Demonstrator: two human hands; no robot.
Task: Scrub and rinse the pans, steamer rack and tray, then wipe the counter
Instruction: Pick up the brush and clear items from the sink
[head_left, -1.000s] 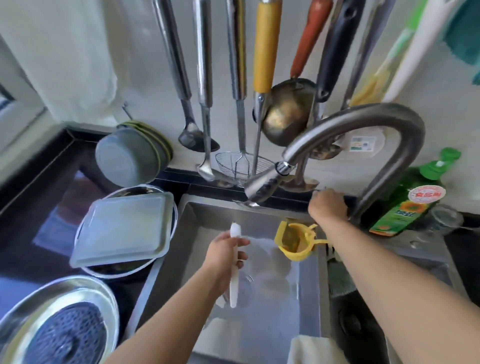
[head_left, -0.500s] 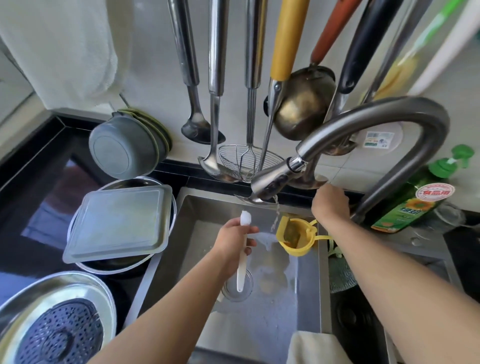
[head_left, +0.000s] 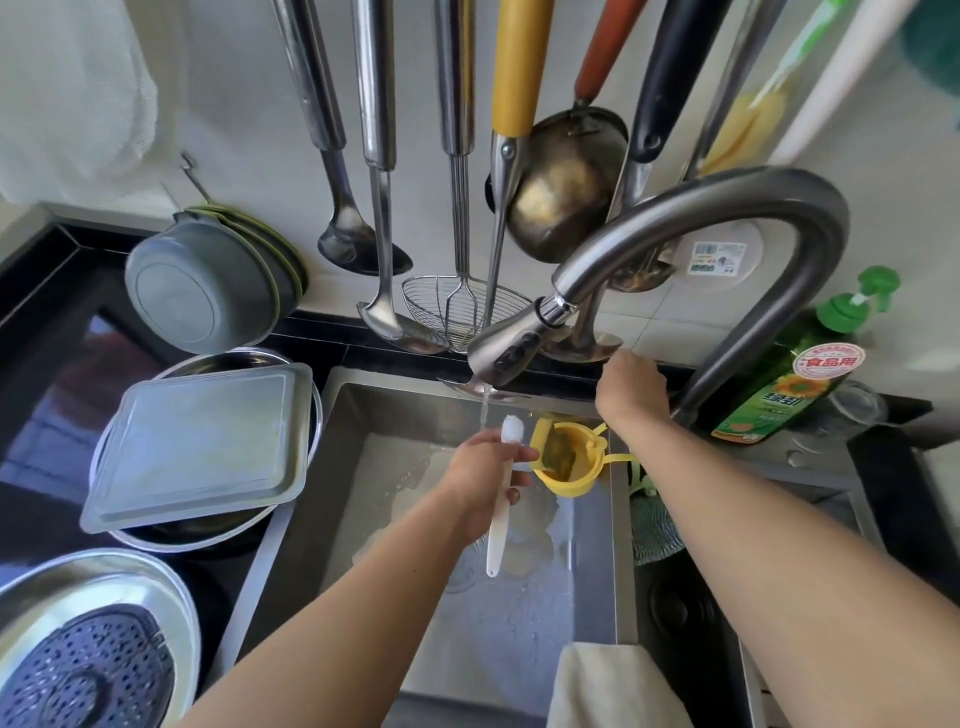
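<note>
Gripping the white brush (head_left: 500, 499) bristles-up, the left hand (head_left: 480, 480) holds its head under the thin stream from the faucet (head_left: 727, 218), likely to wet it. Further right, the right hand (head_left: 631, 387) reaches behind the spout, probably at the tap lever; its fingers are hidden. Left of the sink (head_left: 597, 571), the tray (head_left: 197, 441) rests on a pan (head_left: 311, 415); nearer lies the steamer rack (head_left: 85, 670).

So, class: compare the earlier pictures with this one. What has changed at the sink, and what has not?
Water now runs from the faucet; a second ago it was dry. The left hand has lifted the white brush so its head sits under the stream. The right hand stays at the faucet base. The tray and steamer rack are unmoved.
</note>
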